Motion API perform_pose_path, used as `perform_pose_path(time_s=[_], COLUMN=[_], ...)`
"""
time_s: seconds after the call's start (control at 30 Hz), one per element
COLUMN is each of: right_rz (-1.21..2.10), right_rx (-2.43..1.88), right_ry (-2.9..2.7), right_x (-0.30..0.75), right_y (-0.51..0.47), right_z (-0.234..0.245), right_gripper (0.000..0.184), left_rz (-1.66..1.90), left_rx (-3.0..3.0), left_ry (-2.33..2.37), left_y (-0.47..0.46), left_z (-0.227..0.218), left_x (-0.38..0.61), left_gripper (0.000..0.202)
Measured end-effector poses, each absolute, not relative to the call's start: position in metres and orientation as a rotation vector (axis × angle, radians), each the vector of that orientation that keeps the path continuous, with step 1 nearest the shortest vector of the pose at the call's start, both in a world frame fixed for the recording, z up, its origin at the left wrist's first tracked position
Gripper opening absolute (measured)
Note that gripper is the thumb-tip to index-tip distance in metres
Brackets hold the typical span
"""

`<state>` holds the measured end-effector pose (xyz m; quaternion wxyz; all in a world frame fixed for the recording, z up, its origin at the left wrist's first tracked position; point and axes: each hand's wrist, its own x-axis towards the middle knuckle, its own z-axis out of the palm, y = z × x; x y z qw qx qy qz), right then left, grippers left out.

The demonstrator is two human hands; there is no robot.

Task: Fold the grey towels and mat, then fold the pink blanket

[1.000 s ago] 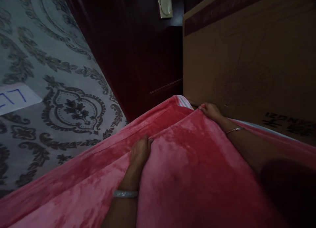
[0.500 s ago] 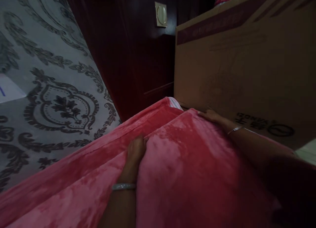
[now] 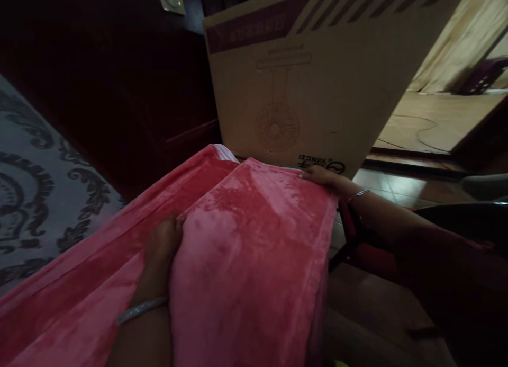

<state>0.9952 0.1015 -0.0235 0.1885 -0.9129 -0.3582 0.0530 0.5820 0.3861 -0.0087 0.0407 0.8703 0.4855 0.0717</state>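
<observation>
A plush blanket (image 3: 246, 234) in mottled pink and red lies in front of me, with one layer folded over another. My left hand (image 3: 164, 240), wearing a silver bangle, is closed on the raised edge of the upper layer. At the far right edge of the blanket is my right hand (image 3: 321, 177), also with a thin silver bangle, its thumb on top and fingers closed around the cloth. A white striped bit of fabric (image 3: 225, 153) shows at the far end of the lower layer.
A large cardboard box (image 3: 329, 91) printed with a fan drawing stands just beyond the blanket. A dark red wooden panel (image 3: 138, 86) and patterned wallpaper (image 3: 24, 187) are on the left. Cables (image 3: 420, 128) lie on the floor beyond a doorway at right.
My view has turned to the right, so the doorway, floor and the blanket's right edge now show. Both hands keep nearly the same places on the blanket.
</observation>
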Motion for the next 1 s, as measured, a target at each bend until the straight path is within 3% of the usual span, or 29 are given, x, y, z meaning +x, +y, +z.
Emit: perform_pose_path(time_s=[0.17, 0.4, 0.67, 1.0], right_rz=[0.131, 0.219, 0.16, -0.005], right_rx=[-2.627, -2.642, -2.717, -2.744], right_ry=[-0.936, -0.844, -0.803, -0.795], right_x=[0.989, 0.975, 0.967, 0.961], right_y=[0.107, 0.086, 0.087, 0.094], right_z=[-0.028, -0.013, -0.018, -0.036], right_gripper=[0.04, 0.055, 0.054, 0.063], left_rz=[0.263, 0.25, -0.009, 0.094], left_rx=[2.671, 2.735, 2.877, 2.818], left_ry=[1.459, 1.458, 1.481, 1.299], left_y=[0.388, 0.379, 0.378, 0.366], left_z=[-0.009, -0.004, 0.016, 0.025], left_x=[0.581, 0.582, 0.595, 0.729], left_gripper=[0.048, 0.055, 0.053, 0.046])
